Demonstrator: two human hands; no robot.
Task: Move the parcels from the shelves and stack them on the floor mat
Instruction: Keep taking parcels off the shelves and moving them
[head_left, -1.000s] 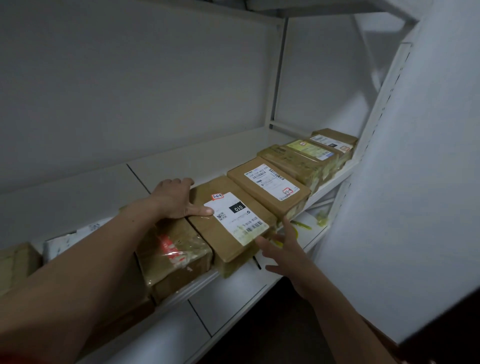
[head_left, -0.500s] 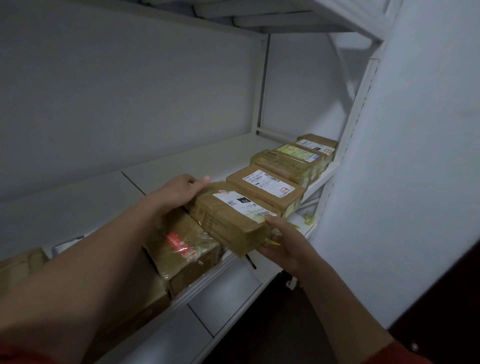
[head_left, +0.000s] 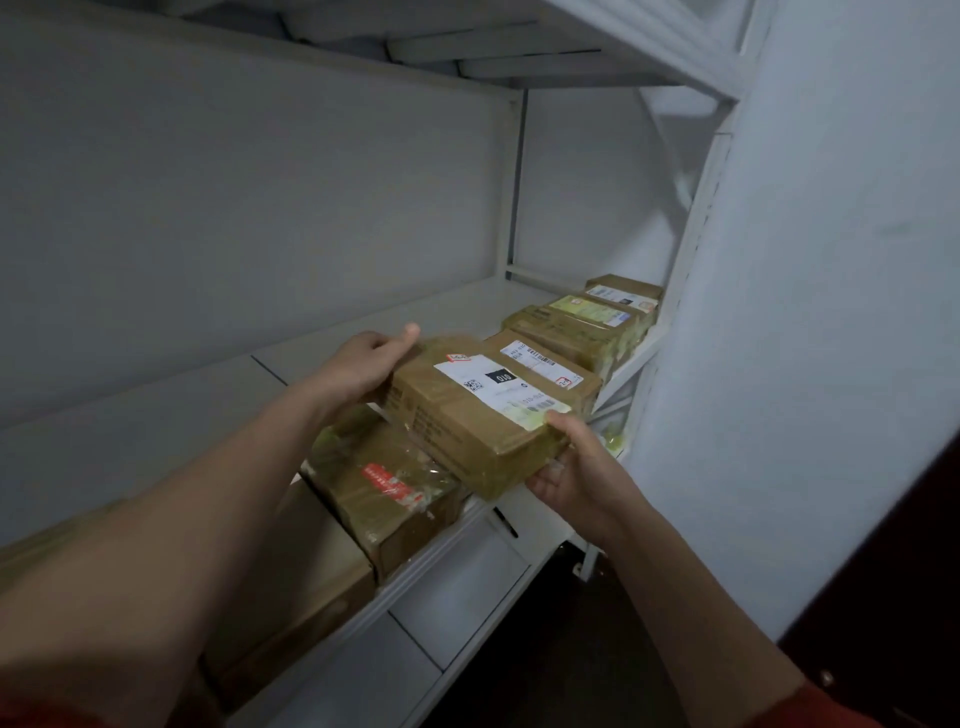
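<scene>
Parcel (head_left: 470, 423) sits tilted between left grip (head_left: 358, 364) and right grip (head_left: 576, 470).

Light: dim, cool grey-blue cast throughout; no lamp in view; brightest surface the right-hand wall (head_left: 810, 312); back panel (head_left: 260, 208) darkening toward its left edge; underside of the upper shelf (head_left: 467, 47) in shadow; soft shadow beneath the parcel (head_left: 467, 431) at the front edge of the shelf (head_left: 145, 426); floor (head_left: 597, 649) near black. Quality: left hand (head_left: 363, 358) blurred at the thumb; label (head_left: 493, 387) print soft; upright (head_left: 691, 291) leaning with wide-angle distortion; left forearm (head_left: 156, 571) oversized, unsharp at the lower left corner.
</scene>
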